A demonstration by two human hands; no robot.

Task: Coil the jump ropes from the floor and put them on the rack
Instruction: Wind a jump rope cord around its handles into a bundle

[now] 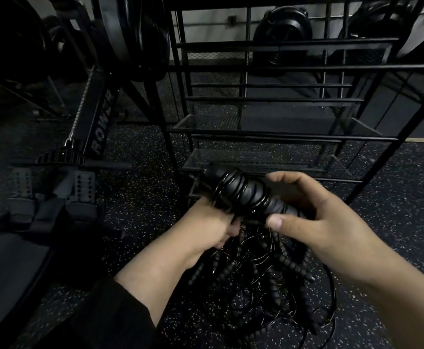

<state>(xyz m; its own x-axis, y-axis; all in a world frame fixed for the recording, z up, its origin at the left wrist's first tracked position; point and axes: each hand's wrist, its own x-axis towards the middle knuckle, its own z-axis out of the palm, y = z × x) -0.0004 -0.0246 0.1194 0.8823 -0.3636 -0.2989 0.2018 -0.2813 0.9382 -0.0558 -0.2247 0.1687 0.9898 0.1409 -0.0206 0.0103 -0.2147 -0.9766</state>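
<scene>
Near the rack (268, 137), left hand (210, 222) and right hand (314, 217) gripped rope-wound handles (251, 195) above tangled ropes (261, 280).

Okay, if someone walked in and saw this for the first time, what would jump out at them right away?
Probably the two bare hands at centre: the left hand and right hand grip a pair of black ribbed jump-rope handles wound with thin black cord. Below them, a tangled heap of black jump ropes lies on the speckled black rubber floor, and the black metal wire rack stands just behind.
</scene>
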